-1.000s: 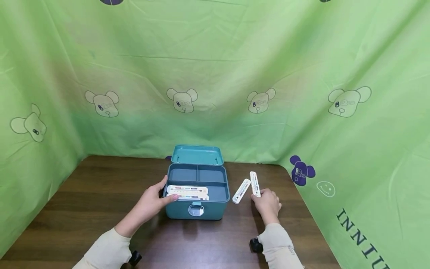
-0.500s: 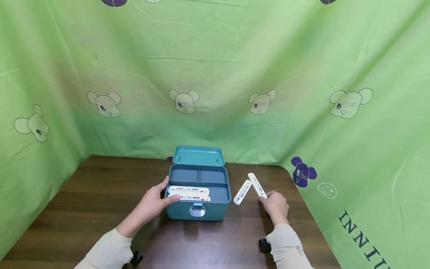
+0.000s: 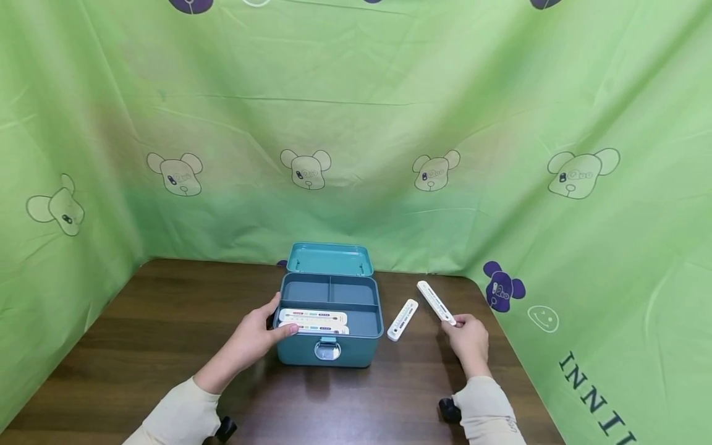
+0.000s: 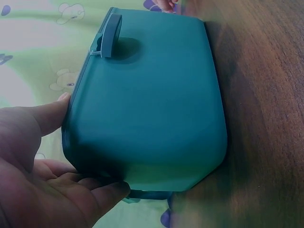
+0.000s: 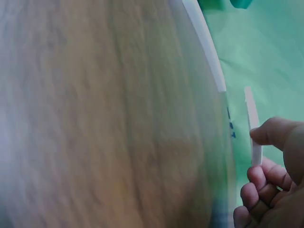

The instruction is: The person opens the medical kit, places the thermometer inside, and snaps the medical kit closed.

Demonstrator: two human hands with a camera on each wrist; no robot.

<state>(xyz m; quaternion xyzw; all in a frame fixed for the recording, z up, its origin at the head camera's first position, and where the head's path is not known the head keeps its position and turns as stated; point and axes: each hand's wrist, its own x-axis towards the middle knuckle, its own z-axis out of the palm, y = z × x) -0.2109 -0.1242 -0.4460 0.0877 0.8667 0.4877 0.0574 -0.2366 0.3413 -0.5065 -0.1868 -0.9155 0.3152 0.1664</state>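
My left hand (image 3: 250,337) grips the front left corner of a teal storage box (image 3: 350,352), thumb over the rim and fingers along its side. In the left wrist view, the hand (image 4: 57,190) holds the box (image 4: 147,104) at its near end. My right hand (image 3: 470,343) pinches one end of a flat white thermometer (image 3: 436,301), tilted up to the left. The right wrist view shows this thermometer (image 5: 252,118) edge-on between thumb and fingers. A second white thermometer (image 3: 403,319) lies on the table right of the box. White thermometers (image 3: 313,316) lie in its front compartment.
The box's lid (image 3: 329,258) stands open at the back. A divider (image 3: 329,288) splits its rear section into two compartments. Green printed cloth (image 3: 356,204) surrounds the brown wooden table (image 3: 183,309) at the back and sides.
My right hand has moved rightward and drawn the pinched thermometer away from the one on the table. My left hand keeps its hold on the box.
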